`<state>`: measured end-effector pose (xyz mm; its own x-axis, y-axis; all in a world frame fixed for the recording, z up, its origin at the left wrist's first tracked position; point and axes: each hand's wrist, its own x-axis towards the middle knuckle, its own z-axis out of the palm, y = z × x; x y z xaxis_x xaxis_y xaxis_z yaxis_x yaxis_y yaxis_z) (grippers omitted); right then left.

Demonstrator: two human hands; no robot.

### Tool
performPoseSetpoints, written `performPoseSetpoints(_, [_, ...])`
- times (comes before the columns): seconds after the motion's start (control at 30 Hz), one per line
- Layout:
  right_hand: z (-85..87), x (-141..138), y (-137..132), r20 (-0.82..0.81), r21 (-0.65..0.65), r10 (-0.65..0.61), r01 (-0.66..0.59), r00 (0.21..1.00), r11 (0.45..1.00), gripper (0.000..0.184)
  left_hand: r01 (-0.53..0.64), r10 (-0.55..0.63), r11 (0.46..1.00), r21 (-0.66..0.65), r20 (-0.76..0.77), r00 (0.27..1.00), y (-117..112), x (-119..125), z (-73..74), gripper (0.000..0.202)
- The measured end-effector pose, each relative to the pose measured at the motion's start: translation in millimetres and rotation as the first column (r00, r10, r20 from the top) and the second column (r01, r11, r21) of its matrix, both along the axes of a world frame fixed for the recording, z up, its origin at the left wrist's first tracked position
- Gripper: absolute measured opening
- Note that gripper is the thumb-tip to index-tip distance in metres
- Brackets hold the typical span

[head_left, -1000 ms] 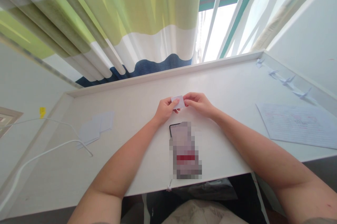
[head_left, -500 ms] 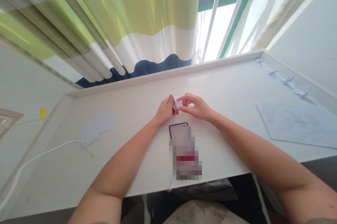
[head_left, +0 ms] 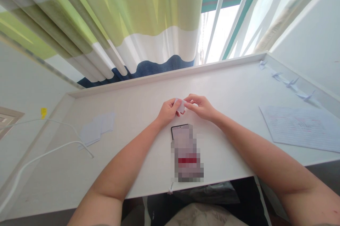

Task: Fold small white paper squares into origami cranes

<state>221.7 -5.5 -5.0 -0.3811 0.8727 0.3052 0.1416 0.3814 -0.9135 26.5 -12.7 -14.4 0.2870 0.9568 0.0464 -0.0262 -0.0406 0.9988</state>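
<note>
A small folded piece of white paper (head_left: 181,105) is held between my two hands above the middle of the desk. My left hand (head_left: 169,110) pinches its left side, the thumb lying across the paper's face and the fingers behind it. From the right, my right hand (head_left: 199,105) grips the paper's right edge between thumb and fingertips. Just below the hands a phone (head_left: 183,135) lies face up, most of its screen blurred out. The paper's exact folds are too small to make out.
Several folded paper birds (head_left: 290,83) line the desk's right side, above a written sheet (head_left: 300,127). Loose paper pieces (head_left: 91,130) lie at left beside a white cable (head_left: 53,151). A raised rim (head_left: 159,75) runs along the back, before a curtain (head_left: 148,13).
My left thumb has moved down over the paper's face. The paper has turned to show more of its flat side, and my right fingers have drawn closer together at its edge.
</note>
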Motion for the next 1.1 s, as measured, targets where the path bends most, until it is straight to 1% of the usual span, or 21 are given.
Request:
performPoseSetpoints(0.07, [0.7, 0, 0, 0.008, -0.017, -0.034, 0.034, 0.999, 0.999, 0.046, -0.021, 0.021, 1.0, 0.018, -0.032, 0.999, -1, 1, -1.3, 0.059])
performPoseSetpoints(0.17, [-0.4, -1, 1, 0.027, -0.074, -0.085, 0.087, 0.996, 0.993, 0.049, -0.049, 0.049, 0.999, 0.0, -0.024, 0.999, -2, 1, -1.9, 0.055])
performPoseSetpoints(0.23, [-2.3, -1, 3, 0.029, -0.141, -0.117, 0.12, 0.993, 0.983, 0.048, -0.052, 0.052, 0.999, -0.014, 0.001, 0.999, -3, 1, -1.9, 0.051])
performPoseSetpoints(0.33, [-5.6, -1, 6, -0.022, -0.24, -0.152, 0.143, 0.988, 0.96, 0.044, -0.037, 0.038, 0.999, -0.032, 0.036, 0.999, -2, 2, -3.7, 0.05])
performPoseSetpoints(0.4, [-7.5, 0, 8, -0.04, -0.26, -0.166, 0.15, 0.985, 0.954, 0.042, -0.065, 0.069, 0.996, -0.054, 0.065, 0.996, 1, 3, -6.7, 0.052])
performPoseSetpoints(0.43, [-8.1, 0, 9, -0.027, -0.235, -0.183, 0.172, 0.983, 0.957, 0.039, -0.095, 0.099, 0.994, -0.06, 0.075, 0.992, 2, 3, -8.3, 0.05])
performPoseSetpoints(0.47, [-8.6, 1, 10, -0.005, -0.176, -0.209, 0.205, 0.978, 0.963, 0.034, -0.13, 0.135, 0.99, -0.059, 0.079, 0.988, 4, 3, -10.0, 0.047])
performPoseSetpoints(0.5, [-8.9, 3, 11, 0.022, -0.085, -0.237, 0.238, 0.971, 0.968, 0.028, -0.158, 0.161, 0.986, -0.049, 0.075, 0.984, 6, 2, -11.3, 0.042])
performPoseSetpoints(0.53, [-9.1, 5, 12, 0.048, 0.033, -0.258, 0.257, 0.965, 0.966, 0.021, -0.174, 0.176, 0.984, -0.03, 0.063, 0.982, 8, 0, -12.2, 0.036])
performPoseSetpoints(0.57, [-9.2, 7, 12, 0.074, 0.161, -0.26, 0.246, 0.963, 0.956, 0.019, -0.174, 0.174, 0.985, -0.006, 0.039, 0.984, 9, -1, -12.7, 0.033])
performPoseSetpoints(0.6, [-9.4, 10, 13, 0.11, 0.277, -0.238, 0.2, 0.965, 0.94, 0.022, -0.162, 0.162, 0.987, 0.02, 0.007, 0.987, 10, -3, -12.7, 0.032])
performPoseSetpoints(0.63, [-9.8, 12, 13, 0.154, 0.369, -0.206, 0.137, 0.966, 0.919, 0.026, -0.136, 0.137, 0.99, 0.043, -0.035, 0.99, 10, -6, -12.4, 0.036])
performPoseSetpoints(0.67, [-10.4, 14, 14, 0.206, 0.432, -0.169, 0.065, 0.964, 0.9, 0.029, -0.103, 0.108, 0.993, 0.058, -0.083, 0.991, 10, -8, -11.9, 0.042])
performPoseSetpoints(0.7, [-11.3, 16, 14, 0.26, 0.467, -0.137, -0.001, 0.956, 0.884, 0.032, -0.072, 0.078, 0.996, 0.059, -0.115, 0.99, 10, -11, -11.2, 0.046])
performPoseSetpoints(0.77, [-13.6, 19, 14, 0.346, 0.483, -0.097, -0.089, 0.933, 0.871, 0.035, -0.009, 0.016, 0.999, 0.044, -0.152, 0.988, 11, -16, -9.7, 0.046])
performPoseSetpoints(0.83, [-16.1, 20, 15, 0.393, 0.474, -0.082, -0.126, 0.916, 0.871, 0.035, 0.007, 0.001, 0.999, 0.047, -0.179, 0.984, 11, -19, -8.3, 0.043])
performPoseSetpoints(0.9, [-18.2, 20, 16, 0.414, 0.473, -0.09, -0.13, 0.906, 0.872, 0.032, 0.009, 0.005, 0.998, 0.067, -0.209, 0.978, 12, -21, -7.1, 0.038])
performPoseSetpoints(1.0, [-20.6, 22, 18, 0.44, 0.482, -0.105, -0.136, 0.892, 0.865, 0.022, 0.017, 0.014, 0.994, 0.105, -0.289, 0.957, 13, -22, -6.0, 0.029])
performPoseSetpoints(1.07, [-21.6, 23, 19, 0.477, 0.474, -0.098, -0.162, 0.873, 0.865, 0.017, 0.01, 0.054, 0.987, 0.159, -0.392, 0.918, 13, -23, -6.0, 0.025])
performPoseSetpoints(1.1, [-21.8, 23, 20, 0.502, 0.463, -0.09, -0.18, 0.86, 0.868, 0.016, 0.007, 0.086, 0.98, 0.2, -0.456, 0.886, 13, -23, -6.1, 0.022])
